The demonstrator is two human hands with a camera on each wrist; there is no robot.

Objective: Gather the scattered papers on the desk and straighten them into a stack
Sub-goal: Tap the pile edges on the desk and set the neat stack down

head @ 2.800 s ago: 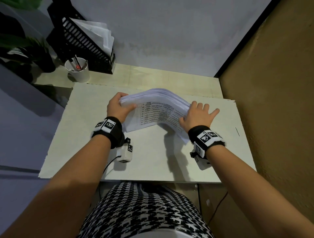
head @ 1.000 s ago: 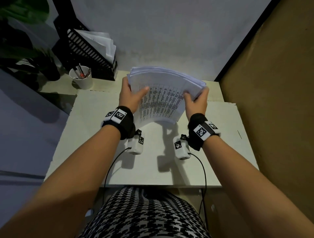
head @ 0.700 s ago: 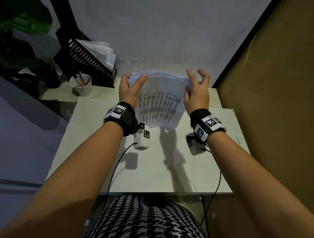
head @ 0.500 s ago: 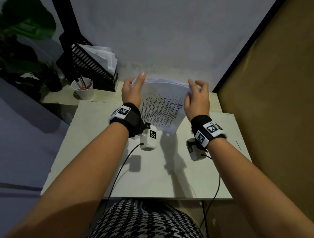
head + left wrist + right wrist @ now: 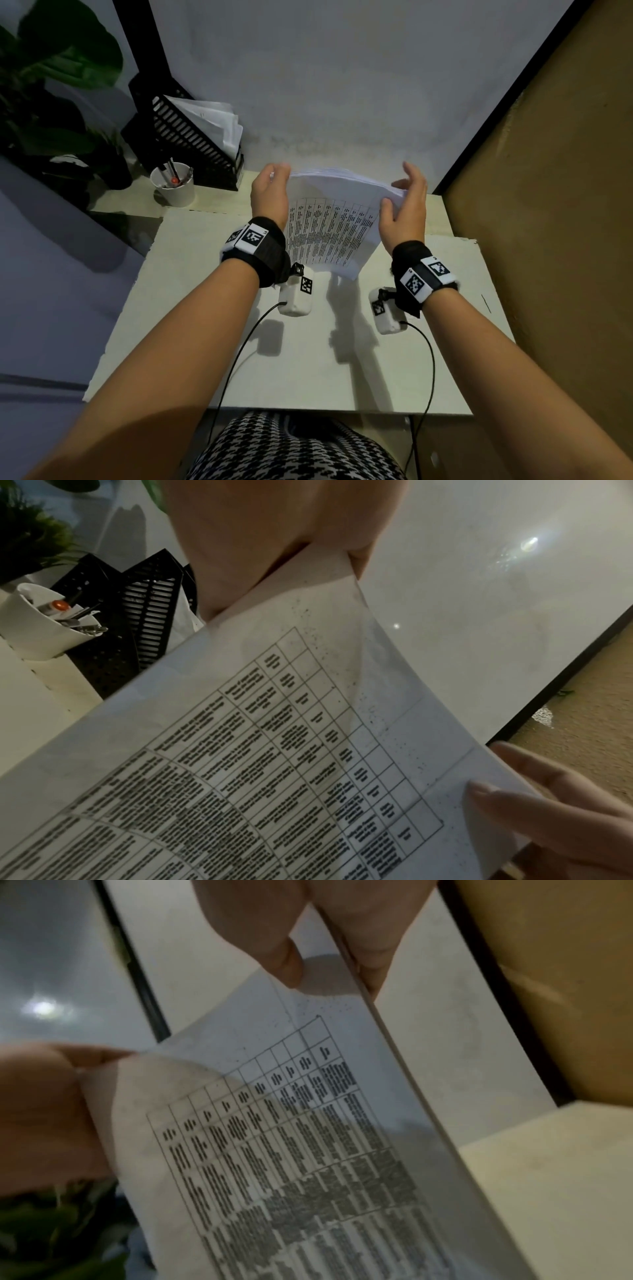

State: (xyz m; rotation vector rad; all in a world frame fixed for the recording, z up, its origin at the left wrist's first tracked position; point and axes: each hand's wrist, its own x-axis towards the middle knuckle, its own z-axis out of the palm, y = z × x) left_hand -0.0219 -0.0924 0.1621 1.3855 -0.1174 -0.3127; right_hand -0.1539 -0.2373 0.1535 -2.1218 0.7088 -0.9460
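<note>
A stack of white papers [image 5: 332, 219] stands upright over the white desk board [image 5: 205, 308], its printed table facing me. The bottom edge is at or just above the board; I cannot tell which. My left hand [image 5: 274, 178] grips the top left corner, fingers curled over the edge. My right hand [image 5: 400, 192] pinches the top right corner, thumb in front, fingers behind. The left wrist view shows the front sheet [image 5: 274, 750] tucked against my left hand [image 5: 274, 547]. In the right wrist view the stack [image 5: 308, 1150] sits between the thumb and fingers of my right hand [image 5: 325, 934].
A black file rack [image 5: 161, 150] holding other papers and a white pen cup [image 5: 174, 192] stand at the back left, beside a plant [image 5: 51, 85]. A grey wall rises just behind the stack, and a brown wall [image 5: 548, 240] closes the right side. Camera cables hang over the desk's front edge.
The stack has gone from lying bent on the desk to standing upright between both hands. In the last half second my left fingers have curled over the top edge.
</note>
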